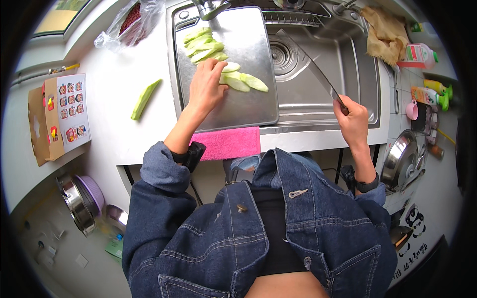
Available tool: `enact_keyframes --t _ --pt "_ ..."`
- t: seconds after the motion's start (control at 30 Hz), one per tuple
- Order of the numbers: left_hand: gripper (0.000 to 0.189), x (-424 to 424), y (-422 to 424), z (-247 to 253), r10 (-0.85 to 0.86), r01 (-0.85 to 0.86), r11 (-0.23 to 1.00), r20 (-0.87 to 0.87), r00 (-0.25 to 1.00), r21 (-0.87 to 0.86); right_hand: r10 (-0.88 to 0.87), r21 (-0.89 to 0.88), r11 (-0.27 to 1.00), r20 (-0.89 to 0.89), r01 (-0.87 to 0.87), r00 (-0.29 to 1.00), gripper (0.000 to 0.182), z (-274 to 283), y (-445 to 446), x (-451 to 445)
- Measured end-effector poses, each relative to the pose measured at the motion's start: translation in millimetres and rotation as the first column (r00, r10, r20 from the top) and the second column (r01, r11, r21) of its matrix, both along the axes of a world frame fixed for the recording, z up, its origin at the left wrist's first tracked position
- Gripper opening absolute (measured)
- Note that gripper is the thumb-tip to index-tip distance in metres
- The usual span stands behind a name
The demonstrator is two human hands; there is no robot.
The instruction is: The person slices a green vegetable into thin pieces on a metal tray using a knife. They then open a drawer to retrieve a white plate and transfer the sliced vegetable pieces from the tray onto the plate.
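My right hand [350, 115] grips the handle of a kitchen knife [316, 70], whose long blade slants up and left over the sink basin. A metal cutting board [238, 108] lies across the left part of the sink. On its upper left is an overlapping row of pale green vegetable slices [203, 43]. My left hand [208, 83] touches the lower end of this row with bent fingers; whether it pinches a slice is hidden. Several separate slices [251, 82] lie just right of that hand. A longer green vegetable piece [145, 100] rests on the white counter at the left.
A faucet [210, 9] overhangs the board's top edge. A plastic bag of red beans [132, 22] lies at the upper left, a cardboard box [61, 117] at the far left. Beyond the sink's right rim are a tan cloth [385, 35] and bottles [419, 56]. A pink towel [227, 143] hangs in front.
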State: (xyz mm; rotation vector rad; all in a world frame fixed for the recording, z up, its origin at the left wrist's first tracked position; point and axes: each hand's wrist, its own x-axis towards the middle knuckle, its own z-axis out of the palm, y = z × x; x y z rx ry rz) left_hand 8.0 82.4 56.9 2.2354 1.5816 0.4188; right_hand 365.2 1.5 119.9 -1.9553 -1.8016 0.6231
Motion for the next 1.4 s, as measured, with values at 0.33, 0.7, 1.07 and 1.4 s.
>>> enact_keyframes --t 0.33,0.7,1.07,1.4 --pt "0.038 4 -7 -11 -0.128 0.128 0.992 -0.081 0.988 -0.004 0.003 0.035 0.999 -0.005 -0.003 1.000 0.018 -2 -1 0" --pt "0.041 -3 -31 -15 -0.071 0.073 0.995 -0.032 0.997 0.065 -0.024 0.015 1.000 0.019 0.023 1.000 0.018 -2 -8 0" --pt "0.023 66 -12 -32 -0.225 0.250 0.939 -0.128 0.966 0.235 -0.010 0.014 1.000 -0.018 0.010 1.000 0.019 0 -8 -4" --pt "0.030 61 -18 -36 -0.234 0.252 0.955 -0.127 0.964 0.155 -0.010 0.022 1.000 -0.021 0.011 1.000 0.019 -4 -7 -4"
